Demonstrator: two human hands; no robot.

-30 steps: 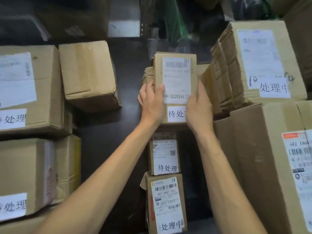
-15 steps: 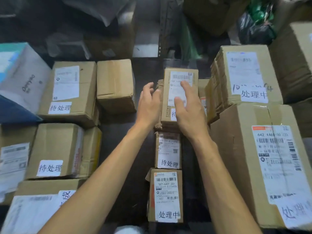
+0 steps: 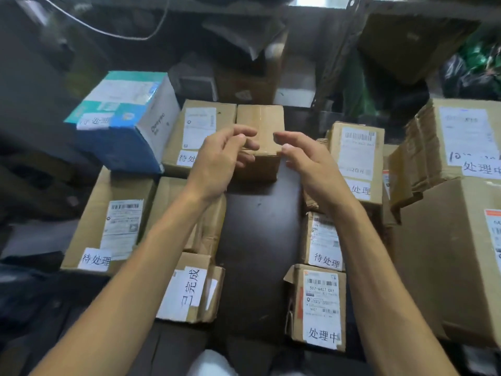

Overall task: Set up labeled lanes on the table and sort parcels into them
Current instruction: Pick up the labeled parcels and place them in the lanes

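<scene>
Labeled cardboard parcels stand in rows on a dark table [image 3: 260,240]. A plain unlabeled brown box [image 3: 261,126] sits at the far middle. My left hand [image 3: 219,161] and my right hand [image 3: 309,161] hover on either side of its near face, fingers loosely curled, holding nothing. To the right a tall narrow parcel [image 3: 356,156] with a barcode label stands upright, free of both hands. Two small labeled parcels [image 3: 322,240] [image 3: 318,305] lie in a column in front of it.
A blue and white box [image 3: 122,120] sits tilted at the far left. Brown parcels with white labels fill the left side [image 3: 113,221] [image 3: 189,289]. Large boxes [image 3: 447,256] [image 3: 458,137] crowd the right. Shelving and dark bags stand behind the table.
Both hands have let go of the tall narrow parcel and moved left, now flanking the plain brown box. The view has swung left and up.
</scene>
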